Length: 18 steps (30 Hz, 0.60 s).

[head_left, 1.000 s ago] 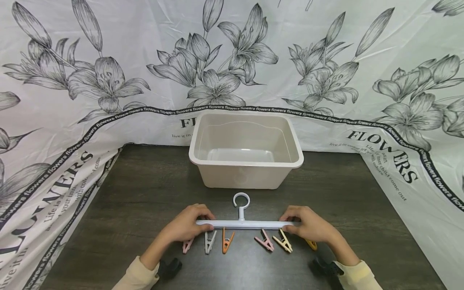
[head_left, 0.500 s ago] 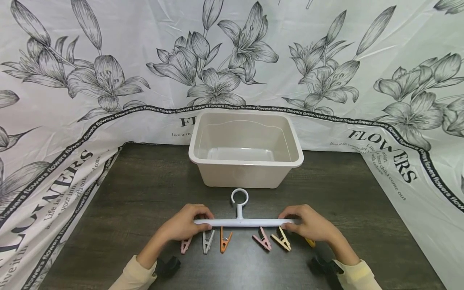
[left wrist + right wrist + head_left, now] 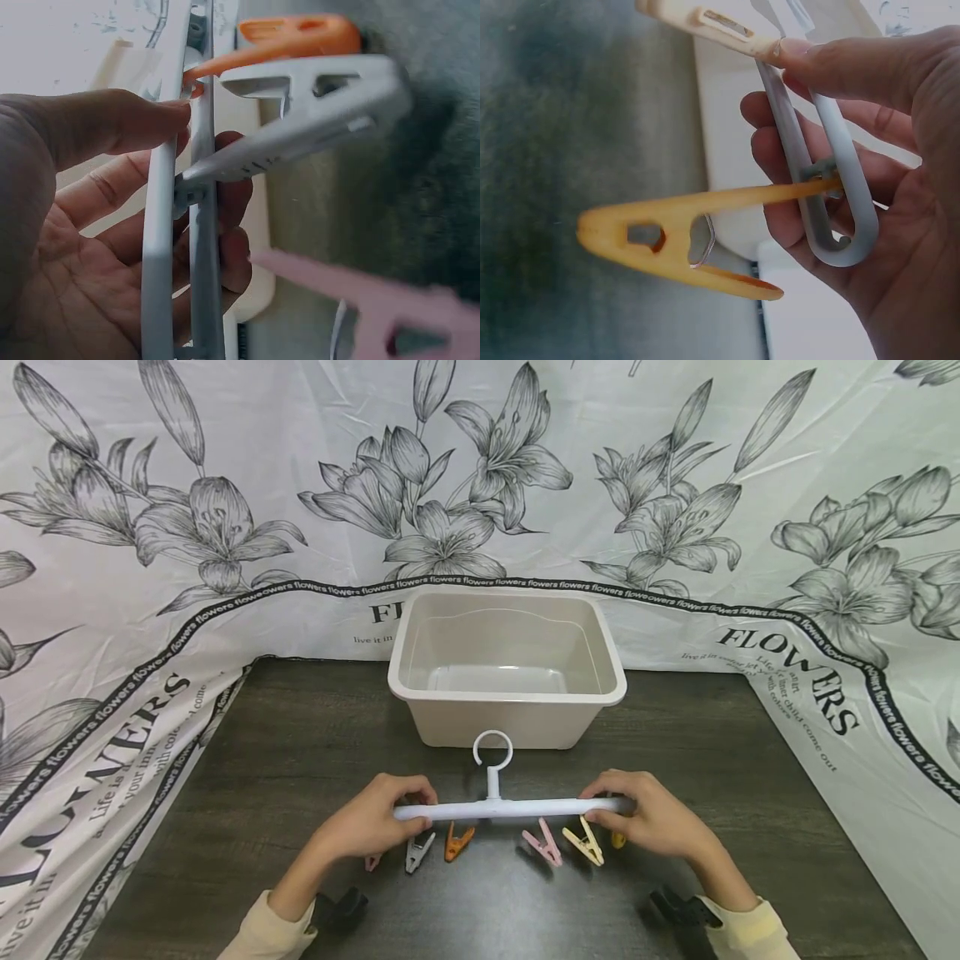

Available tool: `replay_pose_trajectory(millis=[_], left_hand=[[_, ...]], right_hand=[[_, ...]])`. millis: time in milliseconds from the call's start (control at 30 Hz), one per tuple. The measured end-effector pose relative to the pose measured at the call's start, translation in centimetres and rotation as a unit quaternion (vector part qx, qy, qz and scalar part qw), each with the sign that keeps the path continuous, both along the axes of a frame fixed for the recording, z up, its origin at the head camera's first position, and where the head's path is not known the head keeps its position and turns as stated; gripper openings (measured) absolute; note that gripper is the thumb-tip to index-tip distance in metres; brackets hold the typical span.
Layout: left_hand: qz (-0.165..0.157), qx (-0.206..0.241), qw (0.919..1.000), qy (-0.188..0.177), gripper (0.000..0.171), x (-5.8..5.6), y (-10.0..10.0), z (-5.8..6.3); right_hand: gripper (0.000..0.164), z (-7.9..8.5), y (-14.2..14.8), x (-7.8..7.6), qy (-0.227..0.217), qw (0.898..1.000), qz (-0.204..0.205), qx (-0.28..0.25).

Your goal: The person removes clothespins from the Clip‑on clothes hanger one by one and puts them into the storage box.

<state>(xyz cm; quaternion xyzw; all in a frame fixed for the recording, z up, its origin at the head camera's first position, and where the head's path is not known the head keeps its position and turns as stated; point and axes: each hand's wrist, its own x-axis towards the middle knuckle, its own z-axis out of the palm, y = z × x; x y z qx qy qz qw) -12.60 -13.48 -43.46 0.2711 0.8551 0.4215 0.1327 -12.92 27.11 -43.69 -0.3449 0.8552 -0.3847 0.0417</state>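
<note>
A white clip hanger (image 3: 487,810) with a round hook (image 3: 492,750) on top is held level between my two hands, its right end slightly higher. My left hand (image 3: 371,818) grips the left end, thumb in front and fingers behind, as the left wrist view shows. My right hand (image 3: 648,814) pinches the right end the same way. Plastic clips dangle from the bar: a grey clip (image 3: 322,97), an orange clip (image 3: 457,842), a pink clip (image 3: 543,843), a cream clip (image 3: 585,843) and a yellow clip (image 3: 667,240). Another pink clip (image 3: 405,307) hangs by my left hand.
Behind the hanger stands a beige plastic tub (image 3: 506,722) on the dark wooden table (image 3: 300,718). The hook overlaps the tub's front wall in the head view. A white flower-printed cloth (image 3: 480,468) surrounds the table at the back and sides.
Both hands have lifted the hanger, so its bar and hook stand higher in the head view. The right end has risen more than the left, and the clips have swung.
</note>
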Motion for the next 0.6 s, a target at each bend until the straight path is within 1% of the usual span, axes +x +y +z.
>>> replay_pose_trajectory(millis=[100, 267, 400, 500, 600], left_hand=[[0.007, 0.000, 1.0000, -0.002, 0.016, 0.1, 0.1, 0.7], [0.016, 0.000, 0.9996, 0.024, 0.019, 0.2, 0.2, 1.6], [0.019, 0.011, 0.9989, 0.041, 0.019, 0.2, 0.4, 2.2], [0.023, 0.018, 0.9982, 0.052, 0.019, 0.2, 0.4, 2.7], [0.026, 0.024, 0.9976, 0.059, 0.019, 0.1, 0.4, 3.1]], right_hand=[[0.018, 0.7, -0.1, 0.0, 0.002, 1.000, 0.008, -0.020], [0.021, 2.0, -0.5, 0.2, 0.029, 0.999, 0.005, -0.037], [0.024, 3.8, -1.1, 0.6, 0.041, 0.998, -0.006, -0.048], [0.024, 5.4, -1.6, 0.9, 0.037, 0.997, -0.005, -0.063], [0.025, 6.6, -1.8, 1.0, 0.042, 0.996, 0.000, -0.074]])
